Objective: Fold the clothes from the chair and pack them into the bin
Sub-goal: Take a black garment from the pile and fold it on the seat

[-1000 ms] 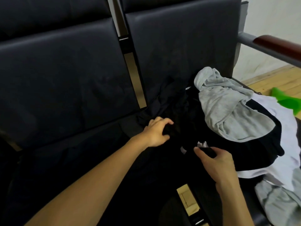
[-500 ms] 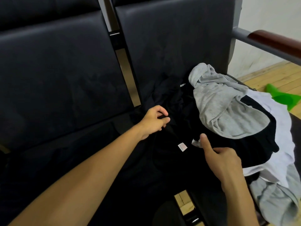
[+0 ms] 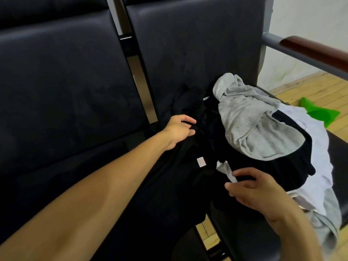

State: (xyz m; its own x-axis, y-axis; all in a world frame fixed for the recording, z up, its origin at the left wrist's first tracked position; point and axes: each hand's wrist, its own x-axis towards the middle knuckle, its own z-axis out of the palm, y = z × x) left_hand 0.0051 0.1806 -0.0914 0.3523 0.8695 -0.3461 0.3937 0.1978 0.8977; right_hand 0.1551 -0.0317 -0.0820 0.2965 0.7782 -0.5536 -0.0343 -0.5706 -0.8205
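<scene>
Black garment (image 3: 169, 178): spread across the seat of the dark chair (image 3: 188, 44), white label (image 3: 201, 162) showing near its middle. Left hand (image 3: 178, 131): fingers curled, pinching a fold at the garment's upper edge. Right hand (image 3: 258, 191): fingers bent and spread over the garment's near edge, beside a white scrap of cloth; whether they grip it cannot be told. Grey top (image 3: 250, 125): crumpled on the clothes pile at right, over black and white garment (image 3: 320, 147). Green object (image 3: 318, 112): on the wooden floor (image 3: 301, 87) beyond the chair.
</scene>
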